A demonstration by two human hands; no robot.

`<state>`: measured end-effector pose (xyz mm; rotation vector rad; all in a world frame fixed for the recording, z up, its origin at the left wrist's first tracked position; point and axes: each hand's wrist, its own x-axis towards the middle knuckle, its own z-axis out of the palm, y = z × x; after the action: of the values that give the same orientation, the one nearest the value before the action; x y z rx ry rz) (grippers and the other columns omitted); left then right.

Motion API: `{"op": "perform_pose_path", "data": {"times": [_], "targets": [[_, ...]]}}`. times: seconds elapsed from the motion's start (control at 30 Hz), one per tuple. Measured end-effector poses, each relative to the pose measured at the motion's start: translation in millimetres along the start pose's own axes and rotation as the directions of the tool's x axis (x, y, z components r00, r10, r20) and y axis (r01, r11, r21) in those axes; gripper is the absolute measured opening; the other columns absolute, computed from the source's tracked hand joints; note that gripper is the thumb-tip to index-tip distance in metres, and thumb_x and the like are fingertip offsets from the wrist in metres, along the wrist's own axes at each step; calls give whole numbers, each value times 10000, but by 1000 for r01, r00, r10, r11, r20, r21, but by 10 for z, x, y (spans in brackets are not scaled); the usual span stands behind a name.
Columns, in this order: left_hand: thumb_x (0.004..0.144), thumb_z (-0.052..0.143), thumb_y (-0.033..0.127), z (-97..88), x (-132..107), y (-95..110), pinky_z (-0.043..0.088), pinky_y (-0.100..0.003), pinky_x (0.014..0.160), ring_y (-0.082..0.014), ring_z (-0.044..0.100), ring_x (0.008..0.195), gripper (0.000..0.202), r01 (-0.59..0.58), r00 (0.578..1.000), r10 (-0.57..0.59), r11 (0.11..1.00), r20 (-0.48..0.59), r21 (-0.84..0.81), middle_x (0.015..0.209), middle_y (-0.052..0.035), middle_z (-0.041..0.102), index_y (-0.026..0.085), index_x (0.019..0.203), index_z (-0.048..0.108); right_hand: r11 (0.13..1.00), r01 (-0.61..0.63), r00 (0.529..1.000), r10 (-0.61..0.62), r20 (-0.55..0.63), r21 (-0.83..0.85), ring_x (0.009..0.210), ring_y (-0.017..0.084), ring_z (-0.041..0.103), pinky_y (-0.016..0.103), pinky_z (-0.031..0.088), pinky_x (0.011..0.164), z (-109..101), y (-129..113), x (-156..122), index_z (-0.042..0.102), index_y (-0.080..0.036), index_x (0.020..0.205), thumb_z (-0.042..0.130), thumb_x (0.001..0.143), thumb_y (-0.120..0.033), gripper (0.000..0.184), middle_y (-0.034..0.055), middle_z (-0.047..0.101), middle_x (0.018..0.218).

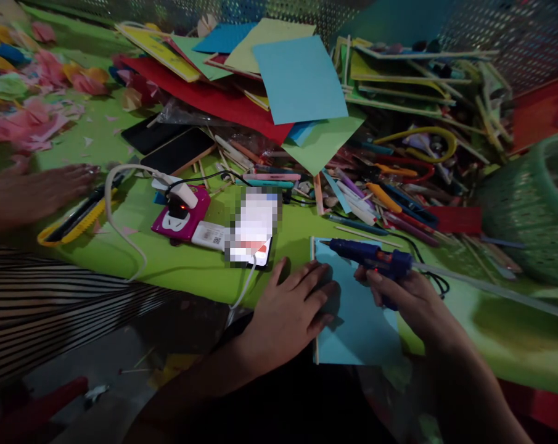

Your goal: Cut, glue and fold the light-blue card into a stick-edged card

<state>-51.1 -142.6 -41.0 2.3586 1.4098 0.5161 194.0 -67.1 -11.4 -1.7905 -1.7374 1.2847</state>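
Note:
My right hand (406, 293) is wrapped round the handle of a dark blue hot glue gun (371, 256), a long glue stick jutting from its back. The nozzle points left, over the upper left corner of a sheet of light blue paper (359, 333). Along the paper's left edge runs a thin wooden stick (316, 353). Flat across that edge lies my left hand (292, 308), fingers stretched out and covering part of the stick. Left of it, a lit phone (253, 228) rests with a white cable plugged in.
A pink power strip (181, 216) with plugs and a yellow box cutter (77, 216) lie to the left, near another person's hand (42, 191). Behind are coloured paper sheets (301, 80), pens and scissors (394, 197). A green basket (533, 209) stands at right.

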Motion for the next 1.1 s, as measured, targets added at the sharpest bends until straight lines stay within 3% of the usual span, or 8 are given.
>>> {"op": "perform_pose_path", "data": {"times": [0.2, 0.37, 0.63, 0.87, 1.1], "targets": [[1097, 441, 450, -26, -6, 2, 204, -544, 1308, -220, 413, 1520, 424, -3, 1000, 3, 1000, 1, 8, 1651, 3, 473, 308, 1484, 543, 999, -1, 1000, 1, 2, -35, 574, 185, 543, 314, 416, 522, 5, 52, 22, 690, -214, 691, 651, 834, -782, 587, 21, 576, 555], [1082, 463, 479, -12, -9, -7, 225, -548, 1308, -250, 429, 1515, 454, -7, 1000, 7, 1000, -12, 16, 1650, 9, 474, 306, 1494, 542, 996, -18, 1000, 17, -10, -91, 575, 186, 546, 329, 426, 547, -30, 59, 3, 608, -227, 561, 619, 816, -832, 657, 46, 611, 582], [1092, 450, 452, -1, 5, -3, 195, -580, 1311, -246, 407, 1531, 427, 7, 1000, -7, 1000, 7, -15, 1657, 3, 467, 300, 1477, 553, 997, -21, 1000, 22, 6, -73, 589, 191, 548, 327, 413, 547, 39, 24, 19, 620, -226, 623, 620, 813, -832, 636, 36, 593, 581], [1091, 445, 474, -16, -8, -17, 184, -538, 1316, -215, 404, 1523, 443, -27, 1000, 28, 1000, -14, 11, 1650, 4, 476, 292, 1482, 548, 996, -8, 1000, 9, 11, -88, 577, 183, 550, 320, 426, 547, 78, -15, 23, 640, -215, 678, 603, 828, -831, 636, 34, 607, 602], [1093, 399, 495, 9, -6, -20, 310, -546, 1258, -263, 425, 1509, 462, -23, 1000, 23, 994, -3, 107, 1658, 50, 456, 327, 1498, 547, 984, -13, 999, 4, -52, -177, 672, 230, 627, 327, 432, 569, -39, 104, -31, 595, -239, 565, 584, 841, -819, 642, 72, 668, 647]]}}
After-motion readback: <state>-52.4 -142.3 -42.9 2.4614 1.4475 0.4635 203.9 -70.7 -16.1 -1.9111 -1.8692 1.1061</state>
